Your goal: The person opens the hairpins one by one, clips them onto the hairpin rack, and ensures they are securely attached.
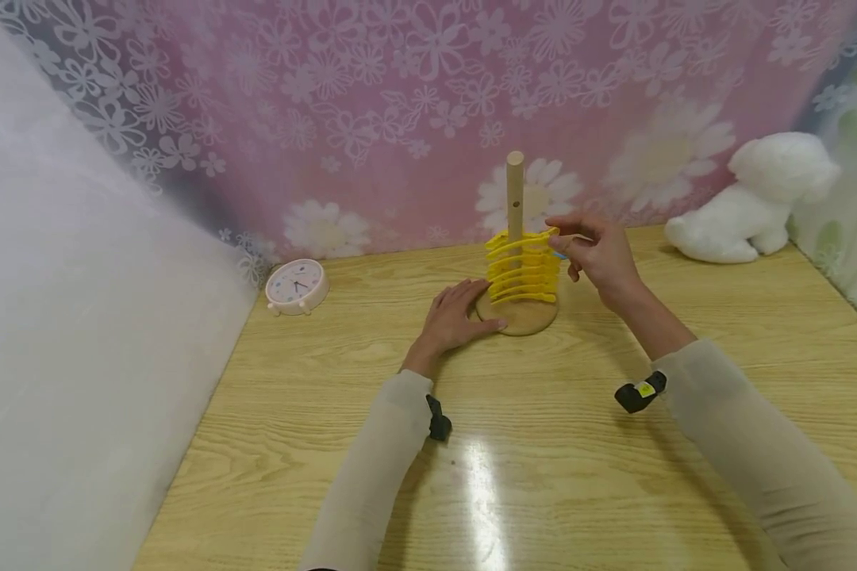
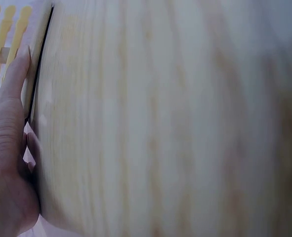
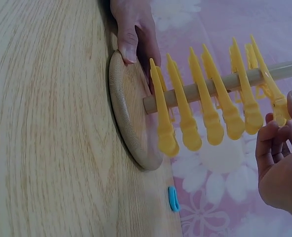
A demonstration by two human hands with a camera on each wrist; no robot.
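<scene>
A round wooden base carries an upright wooden post. Several yellow hair clips are stacked along the post one above another, clamped across it. My left hand holds the base at its left side, thumb over the rim and fingers spread round the edge. My right hand pinches the handle end of the topmost yellow clip between thumb and fingers, and that clip lies across the post. In the left wrist view, part of my left hand shows against the base.
A small blue loop-like thing lies on the table behind the stand, mostly hidden in the head view. A pink clock lies at the back left. A white plush animal sits at the back right, before a flowered curtain.
</scene>
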